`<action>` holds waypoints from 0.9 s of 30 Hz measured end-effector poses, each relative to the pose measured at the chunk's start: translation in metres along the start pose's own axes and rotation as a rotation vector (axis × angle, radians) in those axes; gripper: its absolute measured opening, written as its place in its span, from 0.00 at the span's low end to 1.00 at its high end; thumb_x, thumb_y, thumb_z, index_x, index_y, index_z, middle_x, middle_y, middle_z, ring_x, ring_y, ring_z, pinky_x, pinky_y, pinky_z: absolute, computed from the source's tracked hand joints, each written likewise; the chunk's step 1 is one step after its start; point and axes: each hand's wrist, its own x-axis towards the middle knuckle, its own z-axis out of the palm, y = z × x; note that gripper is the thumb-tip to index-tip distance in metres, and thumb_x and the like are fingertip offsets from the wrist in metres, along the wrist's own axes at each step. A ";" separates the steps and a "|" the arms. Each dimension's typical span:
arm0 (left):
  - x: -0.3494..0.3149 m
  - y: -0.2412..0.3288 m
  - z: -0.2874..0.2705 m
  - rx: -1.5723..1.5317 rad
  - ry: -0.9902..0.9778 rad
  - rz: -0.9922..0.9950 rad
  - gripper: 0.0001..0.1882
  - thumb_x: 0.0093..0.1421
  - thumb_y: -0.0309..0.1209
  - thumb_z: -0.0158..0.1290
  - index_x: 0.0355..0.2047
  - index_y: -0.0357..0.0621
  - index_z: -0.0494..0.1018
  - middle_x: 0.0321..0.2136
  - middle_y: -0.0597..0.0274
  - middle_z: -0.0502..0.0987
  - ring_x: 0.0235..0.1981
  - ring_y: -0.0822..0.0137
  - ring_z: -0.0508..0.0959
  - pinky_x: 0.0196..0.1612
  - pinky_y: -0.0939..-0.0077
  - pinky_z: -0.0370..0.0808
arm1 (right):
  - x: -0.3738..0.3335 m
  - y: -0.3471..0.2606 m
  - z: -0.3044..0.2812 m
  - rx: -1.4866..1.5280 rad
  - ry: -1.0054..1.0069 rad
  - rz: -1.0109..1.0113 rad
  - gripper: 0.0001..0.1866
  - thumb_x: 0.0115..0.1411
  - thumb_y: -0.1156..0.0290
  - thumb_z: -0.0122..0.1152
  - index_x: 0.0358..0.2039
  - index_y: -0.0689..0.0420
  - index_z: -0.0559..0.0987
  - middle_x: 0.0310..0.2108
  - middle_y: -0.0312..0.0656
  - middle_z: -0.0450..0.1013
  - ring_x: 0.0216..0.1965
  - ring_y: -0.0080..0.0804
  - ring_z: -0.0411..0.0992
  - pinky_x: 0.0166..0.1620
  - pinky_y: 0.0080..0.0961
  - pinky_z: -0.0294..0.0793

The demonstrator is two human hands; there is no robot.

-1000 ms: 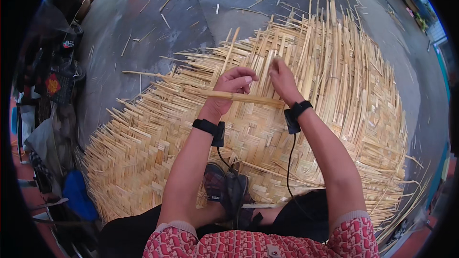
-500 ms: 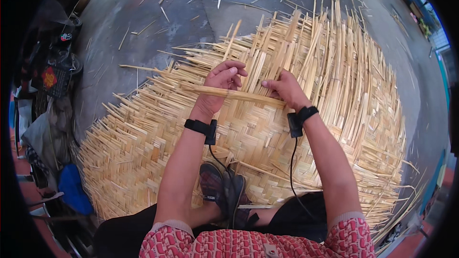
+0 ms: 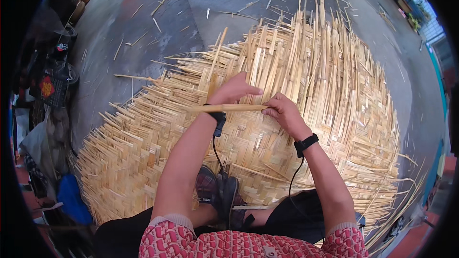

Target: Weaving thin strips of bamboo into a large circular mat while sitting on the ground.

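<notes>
A large mat (image 3: 251,134) of pale split reed or bamboo strips, woven in a herringbone pattern, spreads below both hands. My right hand (image 3: 285,114) pinches one end of a loose flat strip (image 3: 229,108) between thumb and fingers. That strip lies level and crosses over my left wrist, with its far end pointing left. Just above it, my left hand (image 3: 235,89) hovers over the mat with its back up and one digit stretched toward the right hand. Its other fingers are bent and partly hidden; I see nothing gripped in it. Unwoven strip ends (image 3: 287,62) fan out beyond the hands.
My shoes (image 3: 215,188) rest on the mat's near part. Cables hang from black wrist bands (image 3: 306,145). Strip scraps litter the grey floor (image 3: 158,43). Dark vehicles and bags line the left, with a blue item (image 3: 74,199). Potted plants stand at the far corners.
My right hand has closed on the strip's end, and the strip has slid so it lies over my left wrist. The left hand has turned back-up and reached to the right.
</notes>
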 end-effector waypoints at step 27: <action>-0.025 -0.009 -0.090 -0.264 0.302 0.080 0.09 0.59 0.29 0.54 0.37 0.38 0.78 0.27 0.63 0.79 0.25 0.66 0.80 0.34 0.66 0.79 | 0.080 -0.030 0.068 0.100 0.120 -0.054 0.12 0.61 0.69 0.60 0.42 0.62 0.77 0.37 0.48 0.71 0.42 0.46 0.70 0.50 0.34 0.69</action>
